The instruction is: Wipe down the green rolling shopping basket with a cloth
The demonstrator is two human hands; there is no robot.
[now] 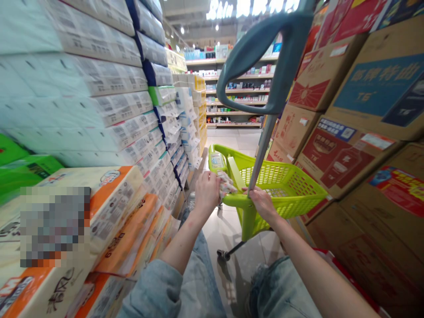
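A lime-green wheeled shopping basket (281,176) stands in the aisle before me, with a tall metal pole (264,154) topped by a blue-grey loop handle (245,48). My left hand (208,190) is closed on a crumpled, patterned cloth (226,182) at the near left corner of the basket's rim. At the foot of the pole, my right hand (263,203) has its fingers wrapped round the pole and the green rim. The inside of the basket is only partly visible through its perforated wall.
Stacks of packaged tissue (112,101) rise on the left, with orange-and-cream packs (115,194) nearer me. Cardboard cartons (351,150) line the right side. Stocked shelves (238,90) stand at the aisle's far end. Pale floor tiles (232,134) run between them.
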